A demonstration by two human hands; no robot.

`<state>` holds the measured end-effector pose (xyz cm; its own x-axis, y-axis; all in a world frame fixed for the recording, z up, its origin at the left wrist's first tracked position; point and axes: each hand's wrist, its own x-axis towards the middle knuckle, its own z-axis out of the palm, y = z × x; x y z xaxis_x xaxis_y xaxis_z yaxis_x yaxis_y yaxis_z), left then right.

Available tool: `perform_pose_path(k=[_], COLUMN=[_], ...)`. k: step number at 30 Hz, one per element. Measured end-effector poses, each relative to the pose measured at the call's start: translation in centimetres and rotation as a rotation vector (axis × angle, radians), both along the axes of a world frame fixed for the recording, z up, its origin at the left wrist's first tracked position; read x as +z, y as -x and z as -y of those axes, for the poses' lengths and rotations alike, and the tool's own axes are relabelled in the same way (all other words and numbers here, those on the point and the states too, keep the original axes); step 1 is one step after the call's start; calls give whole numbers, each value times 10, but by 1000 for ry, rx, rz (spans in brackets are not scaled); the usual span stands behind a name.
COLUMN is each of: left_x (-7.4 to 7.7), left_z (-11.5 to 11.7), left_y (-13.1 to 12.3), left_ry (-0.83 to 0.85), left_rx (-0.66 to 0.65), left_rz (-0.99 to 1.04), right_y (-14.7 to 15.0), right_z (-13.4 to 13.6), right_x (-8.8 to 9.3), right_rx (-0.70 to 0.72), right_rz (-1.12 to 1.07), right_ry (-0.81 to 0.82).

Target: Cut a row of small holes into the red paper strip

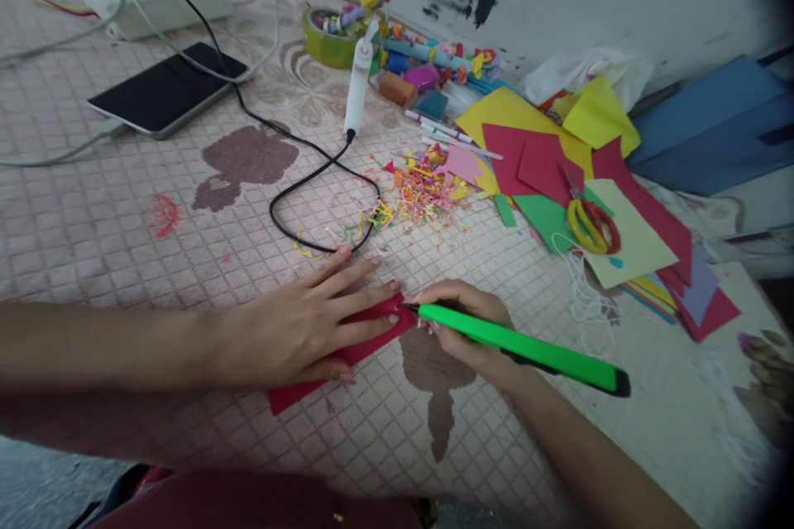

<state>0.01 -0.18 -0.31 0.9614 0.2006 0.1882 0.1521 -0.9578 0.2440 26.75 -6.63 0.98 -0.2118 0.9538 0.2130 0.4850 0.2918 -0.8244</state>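
Observation:
My left hand (310,322) lies flat with fingers stretched out, pressing down a strip of red paper (291,393) on the quilted pink cloth (204,248). My right hand (462,322) is closed round a bright green utility knife (527,347). Its tip touches the red paper's right end, just beyond my left fingertips. The knife's black-capped rear end points to the right, over the cloth.
Paper shreds (422,190) lie behind the hands. Sheets of coloured paper (546,157) with yellow and red scissors (592,225) lie at right. A white glue gun (358,87) with a black cable (291,182), a tablet (167,89) and a tape roll (326,37) sit behind.

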Motion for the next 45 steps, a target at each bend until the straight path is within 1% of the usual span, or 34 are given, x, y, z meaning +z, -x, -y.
perform_pose_path(k=[8, 15, 24, 28, 30, 38, 42, 45], left_x=[1, 1, -3, -1, -1, -3, -2, -2], left_z=[0, 0, -1, 0, 0, -1, -1, -1], left_y=[0, -1, 0, 0, 0, 0, 0, 1], left_ry=[-27, -19, -14, -4, -2, -17, -9, 2], left_rx=[-3, -9, -8, -13, -10, -27, -25, -11], left_rz=[-20, -34, -5, -17, -21, -7, -2, 8], right_y=[-4, -4, -5, -5, -4, -5, -5, -5], right_z=[2, 2, -1, 0, 0, 0, 1, 1], right_x=[-5, -4, -2, -4, -5, -4, -4, -4], right_rx=[5, 29, 25, -54, -70, -15, 28, 11], right_rz=[-16, -16, -13, -80, -86, -45, -42, -54], right_ry=[8, 34, 71, 52, 45, 36, 60, 58])
